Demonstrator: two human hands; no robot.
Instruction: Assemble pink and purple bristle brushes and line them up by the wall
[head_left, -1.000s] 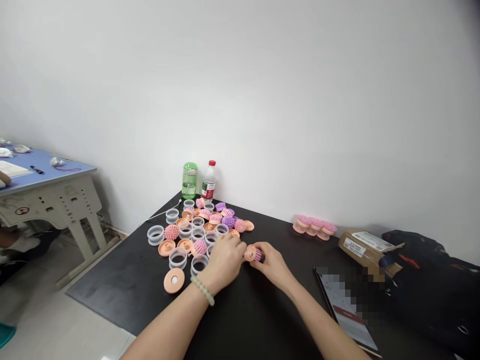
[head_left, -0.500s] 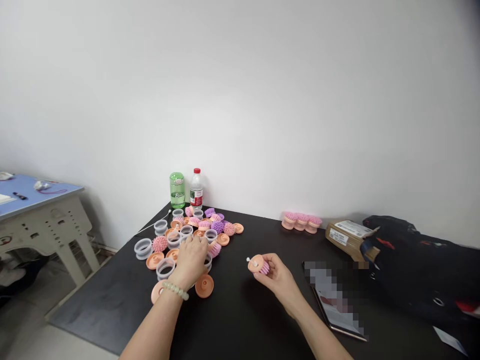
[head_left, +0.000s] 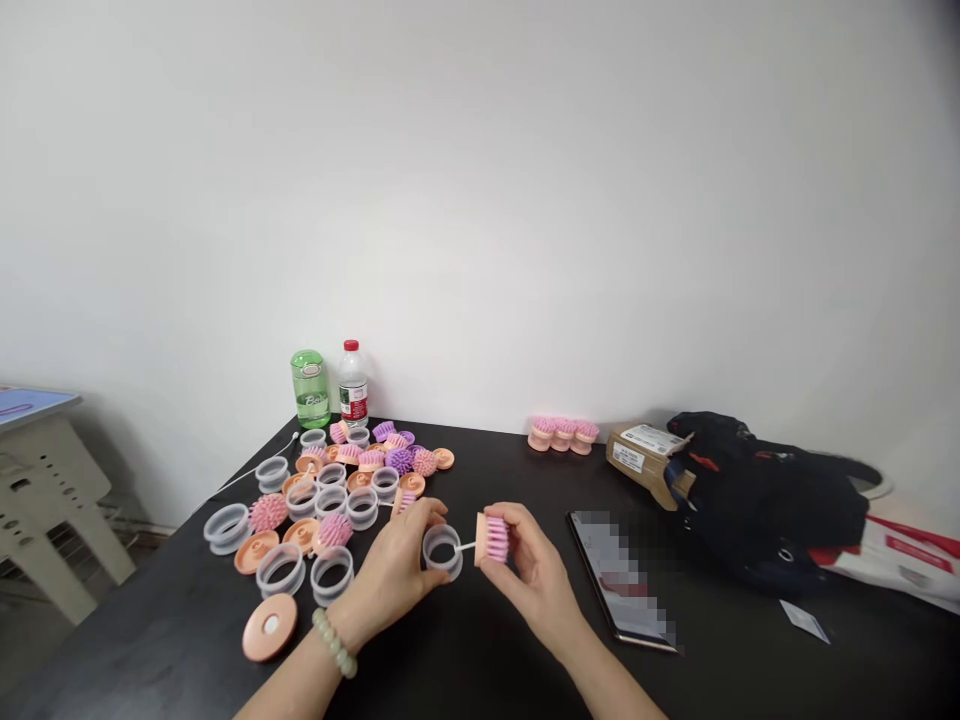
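Note:
My left hand (head_left: pixel 394 565) grips a translucent plastic ring (head_left: pixel 442 533) between thumb and fingers, its opening tilted toward me. Between the fingertips of my right hand (head_left: pixel 534 580) is a small round brush head (head_left: pixel 493 539) with pink bristles and a peach base. It is turned sideways, bristles toward my right palm. A thin white stem (head_left: pixel 466 546) sticks out of its base and points left, its tip at the ring's opening. To the left lies a spread of similar rings (head_left: pixel 228 528), peach discs (head_left: pixel 257 552) and pink or purple brush heads (head_left: pixel 268 512).
Three joined pink brushes (head_left: pixel 562 436) stand by the wall. A green bottle (head_left: pixel 310 388) and a red-capped bottle (head_left: pixel 353 385) stand at the back left. On the right are a cardboard box (head_left: pixel 637 462), a black bag (head_left: pixel 757 500) and a tablet-like device (head_left: pixel 626 590) with a blurred screen.
My left hand has come out of the pile to the right with a translucent ring. My right hand has turned the brush head sideways, and both hands are now close together. The view has swung right.

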